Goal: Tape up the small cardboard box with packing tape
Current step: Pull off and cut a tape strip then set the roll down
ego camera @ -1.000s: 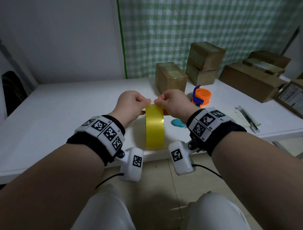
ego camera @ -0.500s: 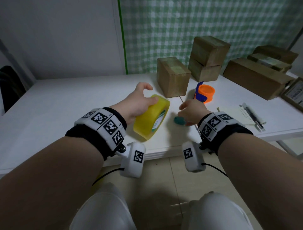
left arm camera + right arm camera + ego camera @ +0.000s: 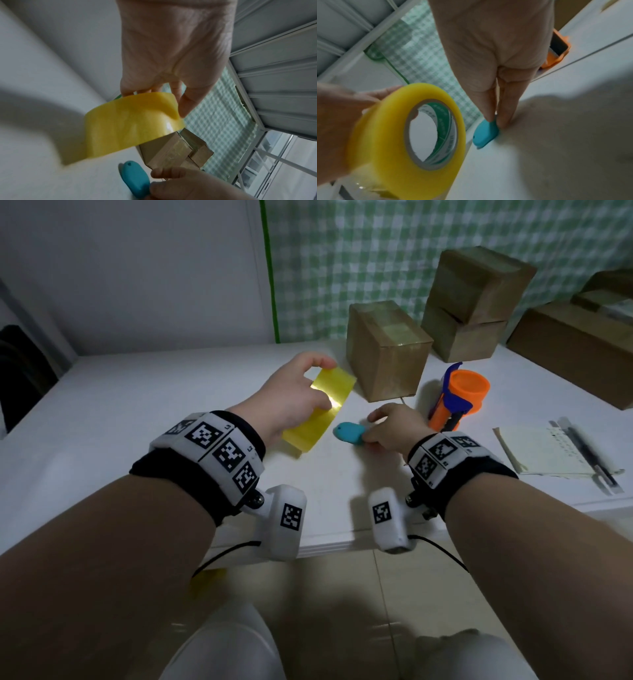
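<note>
Box [image 3: 387, 350] on table, just beyond hands; left hand [image 3: 291, 402] grips tape roll [image 3: 318, 409].

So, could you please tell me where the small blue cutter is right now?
In the head view the blue cutter lies on the white table, pinched by the right hand, just right of the yellow tape roll.

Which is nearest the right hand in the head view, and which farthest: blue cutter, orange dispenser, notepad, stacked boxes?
1. Blue cutter: pinched in the right hand.
2. Orange dispenser: just beyond, to its right.
3. Notepad: farther right, near the table edge.
4. Stacked boxes: at the back.
</note>
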{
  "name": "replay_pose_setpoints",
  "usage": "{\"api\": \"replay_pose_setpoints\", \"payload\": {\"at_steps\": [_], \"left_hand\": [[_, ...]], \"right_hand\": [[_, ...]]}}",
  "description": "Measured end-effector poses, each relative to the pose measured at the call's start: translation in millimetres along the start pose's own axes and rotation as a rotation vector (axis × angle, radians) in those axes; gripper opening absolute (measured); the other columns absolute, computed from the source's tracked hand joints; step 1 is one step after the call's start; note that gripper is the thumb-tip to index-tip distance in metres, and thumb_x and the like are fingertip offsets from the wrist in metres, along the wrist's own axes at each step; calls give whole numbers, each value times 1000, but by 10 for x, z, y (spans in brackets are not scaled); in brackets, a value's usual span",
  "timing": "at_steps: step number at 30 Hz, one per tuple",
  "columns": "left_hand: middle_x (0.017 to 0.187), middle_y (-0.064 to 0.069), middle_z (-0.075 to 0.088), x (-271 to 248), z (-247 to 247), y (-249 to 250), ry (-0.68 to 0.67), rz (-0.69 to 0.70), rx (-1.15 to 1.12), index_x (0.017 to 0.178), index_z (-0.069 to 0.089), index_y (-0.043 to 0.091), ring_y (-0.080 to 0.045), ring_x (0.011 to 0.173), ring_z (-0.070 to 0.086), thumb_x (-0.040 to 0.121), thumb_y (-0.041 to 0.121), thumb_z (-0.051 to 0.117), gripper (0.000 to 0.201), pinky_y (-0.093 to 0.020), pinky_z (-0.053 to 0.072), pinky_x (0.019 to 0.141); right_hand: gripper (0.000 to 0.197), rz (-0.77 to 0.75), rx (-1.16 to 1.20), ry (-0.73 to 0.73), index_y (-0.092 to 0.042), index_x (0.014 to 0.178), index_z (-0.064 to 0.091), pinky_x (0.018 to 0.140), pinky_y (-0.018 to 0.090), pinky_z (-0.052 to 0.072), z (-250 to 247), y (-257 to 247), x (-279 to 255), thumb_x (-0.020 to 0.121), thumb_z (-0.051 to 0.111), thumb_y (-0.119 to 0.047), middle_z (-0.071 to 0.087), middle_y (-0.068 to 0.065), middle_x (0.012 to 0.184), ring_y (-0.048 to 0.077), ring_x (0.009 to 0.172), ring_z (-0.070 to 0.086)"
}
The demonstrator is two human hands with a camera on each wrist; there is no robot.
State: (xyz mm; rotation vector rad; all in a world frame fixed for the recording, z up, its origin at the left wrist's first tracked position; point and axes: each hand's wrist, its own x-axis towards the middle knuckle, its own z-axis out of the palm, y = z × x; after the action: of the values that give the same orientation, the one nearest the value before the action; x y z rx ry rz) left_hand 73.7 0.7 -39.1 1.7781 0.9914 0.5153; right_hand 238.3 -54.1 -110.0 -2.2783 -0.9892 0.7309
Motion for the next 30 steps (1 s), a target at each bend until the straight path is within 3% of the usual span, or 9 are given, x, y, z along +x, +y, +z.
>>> {"api": "replay_pose_setpoints", "payload": {"at_steps": [4,6,8,14,16,19,21,26,30], "left_hand": [[93,-5,60,72,41,-31,-23,50,112,128,47,28,-26,80,58,78,-8,62,63,-31,47,63],[108,-11,63,99,96,-56,-51,71,210,130,44,23,-30,93,62,76,-5,66,65,-35,50,69],[115,-9,64,109,175,-75,-72,91,337,131,44,19,-28,104,61,73,2,72,66,-37,50,81],[105,13,65,100,424,-174,-87,98,525,102,60,37,-14,109,60,63,24,75,43,-55,34,107],[115,10,66,108,461,-198,-116,113,489,98,60,38,-14,110,61,60,24,75,43,-49,42,104],[122,-2,65,122,480,-225,-148,159,472,112,64,14,-17,112,63,73,3,74,42,-32,48,99],[119,-5,66,109,465,-235,-135,161,476,113,64,10,-19,111,63,75,1,72,40,-23,47,93],[132,-14,42,47,345,-219,24,9,627,130,52,19,-32,118,49,66,26,80,70,-36,44,102],[118,-17,63,13,246,-203,34,-126,587,121,52,3,-32,105,62,70,31,78,64,-35,50,83]], "right_hand": [[6,-26,379,0,-19,88,60,84,40,58,34,-6,39,83,60,-16,70,11,95,26,81,70],[15,-31,567,45,-12,96,58,67,35,57,-35,-47,-8,92,49,-23,62,8,86,23,62,62],[29,-48,643,60,-10,102,58,60,32,54,-117,-67,-48,93,45,-35,58,4,78,22,56,58],[35,-97,515,55,-6,94,64,65,33,54,-224,-26,-161,89,57,-40,59,9,83,23,63,60],[32,-99,484,63,-8,93,64,68,36,58,-230,-27,-199,89,56,-39,60,11,87,24,70,60],[32,-74,391,66,-9,95,67,82,45,59,-237,-45,-260,91,52,-38,59,10,91,26,78,62],[30,-63,372,55,-9,101,67,87,48,57,-245,-65,-317,92,51,-32,59,9,95,27,85,62],[32,-49,207,60,-4,112,65,84,47,58,-310,-112,-454,91,45,-16,67,16,102,35,93,70],[28,32,131,-27,3,104,64,80,47,60,-315,-132,-508,90,44,-11,72,23,99,36,87,73]]}}
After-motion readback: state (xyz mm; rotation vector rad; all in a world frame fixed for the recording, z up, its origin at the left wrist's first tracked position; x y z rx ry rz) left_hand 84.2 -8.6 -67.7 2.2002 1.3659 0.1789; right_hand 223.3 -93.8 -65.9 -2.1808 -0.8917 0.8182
